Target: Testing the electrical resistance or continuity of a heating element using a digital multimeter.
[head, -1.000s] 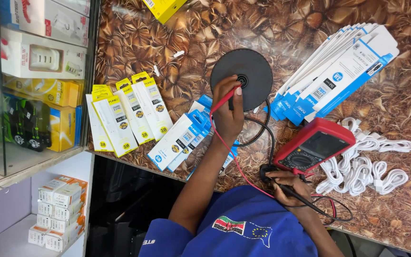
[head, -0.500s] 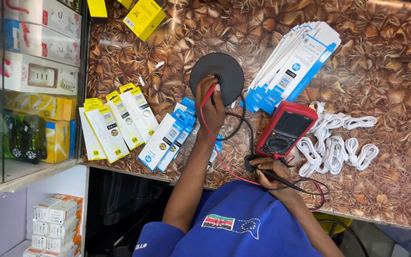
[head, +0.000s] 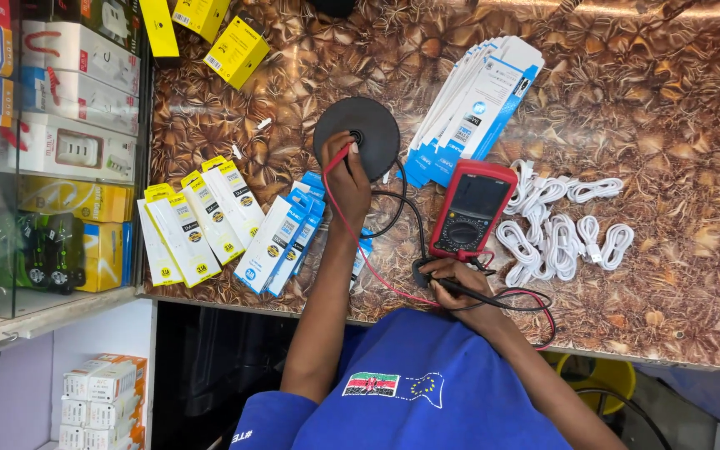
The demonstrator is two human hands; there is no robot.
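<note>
Left hand point(head: 348, 182) grip is closed on the red probe point(head: 337, 160), tip at the centre of the black disc point(head: 368, 125), mid-table point(head: 668, 108). Right hand point(head: 453, 279) grip pinches the black probe point(head: 481, 292) just near of the red multimeter point(head: 470, 208). Keep both tips steady and the leads slack. Slim yellow-topped white boxes point(head: 197, 218) lie left, blue-and-white boxes point(head: 281, 242) beside them, fanned white-and-blue flat packs point(head: 478, 96) far, and yellow boxes point(head: 239, 50) far left.

Left hand point(head: 348, 179) outstretched, right hand point(head: 456, 283) tucked close (both fingers curled).
</note>
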